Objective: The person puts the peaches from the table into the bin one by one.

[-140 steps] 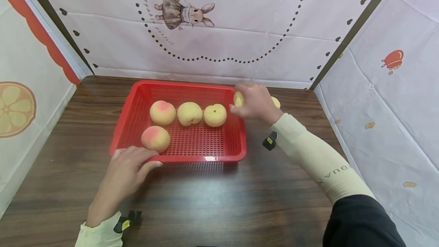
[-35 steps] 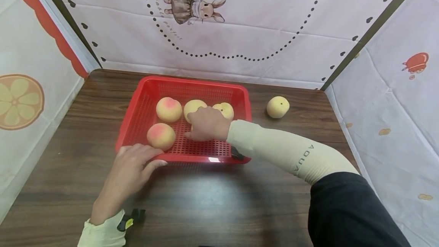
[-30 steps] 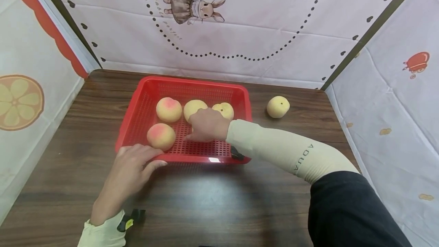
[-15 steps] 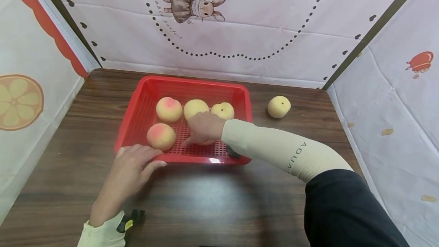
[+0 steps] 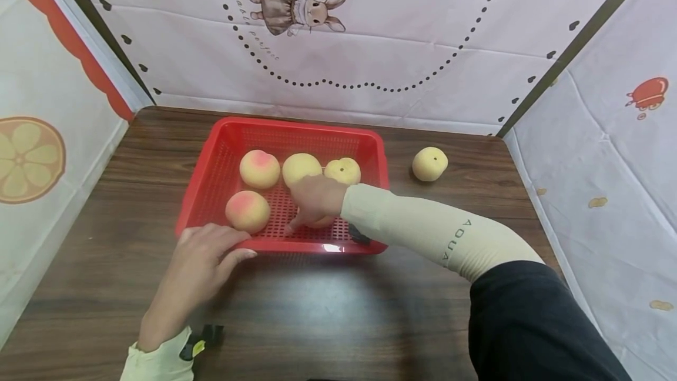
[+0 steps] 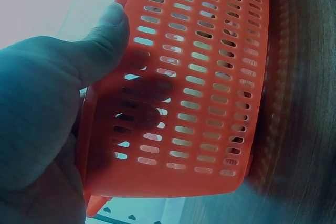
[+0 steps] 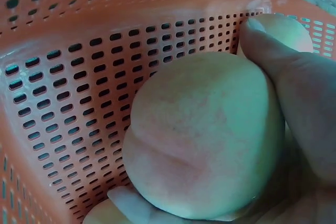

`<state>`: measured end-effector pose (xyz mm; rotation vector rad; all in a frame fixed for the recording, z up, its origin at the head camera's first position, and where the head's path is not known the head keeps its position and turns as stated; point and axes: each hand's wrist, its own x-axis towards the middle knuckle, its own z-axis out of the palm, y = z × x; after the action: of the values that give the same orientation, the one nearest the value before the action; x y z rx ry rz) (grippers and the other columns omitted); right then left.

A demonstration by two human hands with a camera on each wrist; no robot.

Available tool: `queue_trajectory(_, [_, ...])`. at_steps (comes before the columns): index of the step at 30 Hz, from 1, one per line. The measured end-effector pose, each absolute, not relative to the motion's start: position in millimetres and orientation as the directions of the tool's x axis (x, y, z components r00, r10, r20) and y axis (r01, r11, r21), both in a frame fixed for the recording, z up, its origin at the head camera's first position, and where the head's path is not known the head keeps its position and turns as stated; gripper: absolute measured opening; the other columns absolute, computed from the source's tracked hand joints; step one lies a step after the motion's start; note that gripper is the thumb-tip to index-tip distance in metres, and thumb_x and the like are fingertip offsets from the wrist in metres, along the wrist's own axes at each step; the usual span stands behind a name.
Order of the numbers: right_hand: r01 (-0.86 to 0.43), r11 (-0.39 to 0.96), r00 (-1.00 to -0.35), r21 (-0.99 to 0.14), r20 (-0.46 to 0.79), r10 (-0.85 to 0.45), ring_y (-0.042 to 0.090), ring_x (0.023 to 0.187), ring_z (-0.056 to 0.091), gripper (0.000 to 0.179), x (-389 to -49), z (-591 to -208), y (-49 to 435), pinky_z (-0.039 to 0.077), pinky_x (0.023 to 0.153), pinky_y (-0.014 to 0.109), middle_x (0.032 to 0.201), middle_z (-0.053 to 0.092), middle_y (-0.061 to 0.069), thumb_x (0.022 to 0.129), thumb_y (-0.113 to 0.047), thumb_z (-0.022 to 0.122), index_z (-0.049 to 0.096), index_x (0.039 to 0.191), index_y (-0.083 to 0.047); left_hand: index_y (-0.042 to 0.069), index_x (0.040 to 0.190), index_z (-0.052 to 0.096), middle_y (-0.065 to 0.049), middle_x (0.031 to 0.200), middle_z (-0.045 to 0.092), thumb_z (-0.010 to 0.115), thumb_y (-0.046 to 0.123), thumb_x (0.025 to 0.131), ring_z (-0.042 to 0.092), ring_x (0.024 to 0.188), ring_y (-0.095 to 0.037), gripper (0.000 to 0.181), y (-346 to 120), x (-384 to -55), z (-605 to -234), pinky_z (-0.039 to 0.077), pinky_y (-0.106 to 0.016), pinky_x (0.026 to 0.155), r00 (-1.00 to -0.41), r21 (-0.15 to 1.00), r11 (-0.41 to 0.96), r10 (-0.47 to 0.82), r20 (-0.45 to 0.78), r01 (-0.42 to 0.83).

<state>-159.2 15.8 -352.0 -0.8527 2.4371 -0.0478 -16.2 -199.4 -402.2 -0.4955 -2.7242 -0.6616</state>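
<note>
A red perforated plastic basket stands on the dark wooden table. My left hand grips its near left rim, thumb on the outside of the wall in the left wrist view. Inside the basket my right hand has its thumb and fingers round a peach, low near the front wall; the hand covers most of it in the head view. Two pink-blushed peaches sit at the left, one at the back and one in front. Two yellower peaches, a middle one and a right one, lie beyond my right hand.
Another yellow peach rests on the table to the right of the basket. Printed white cloth walls close off the back and both sides.
Since the earliest frame, my right hand has carried a peach from right of the basket into its front middle. Lately its thumb has shifted slightly nearer the front. My left hand keeps holding the rim.
</note>
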Motion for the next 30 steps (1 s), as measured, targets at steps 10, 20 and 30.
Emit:
queue_trajectory(10, [-0.565,0.797,-0.601,-0.214,-0.555,-0.575,0.015,0.082,0.064,0.04,-160.7,-356.2,16.8,0.05,0.078,0.031,0.088,0.067,-0.002,0.087,-0.048,0.083,0.066,0.11,-0.021,0.019,0.105,0.08,0.0,0.095,0.08,0.094,0.028,0.072,0.069,0.092,-0.023,0.037,-199.6,-15.9,-401.4,0.035,-0.043,0.08,-0.906,0.396,0.835,0.253,0.339,0.382])
queue_trajectory(20, [-0.564,0.792,-0.569,-0.235,-0.584,-0.579,0.014,0.062,0.059,0.021,-162.0,-354.2,14.8,0.047,0.066,0.028,0.074,0.059,-0.001,0.097,-0.04,0.068,0.063,0.092,-0.019,0.023,0.104,0.079,0.003,0.096,0.079,0.094,0.027,0.072,0.069,0.091,-0.022,0.035,-201.3,-15.9,-401.7,0.036,-0.044,0.08,-0.892,0.387,0.827,0.271,0.363,0.408])
queue_trajectory(30, [-0.621,0.755,-0.552,-0.21,-0.566,-0.612,0.013,0.066,0.057,0.032,-161.7,-355.0,13.0,0.043,0.067,0.027,0.077,0.058,-0.002,0.1,-0.05,0.065,0.064,0.092,-0.019,0.02,0.104,0.079,0.0,0.095,0.08,0.094,0.028,0.072,0.068,0.092,-0.023,0.036,-200.6,-15.7,-400.9,0.035,-0.042,0.08,-0.906,0.395,0.836,0.252,0.339,0.381])
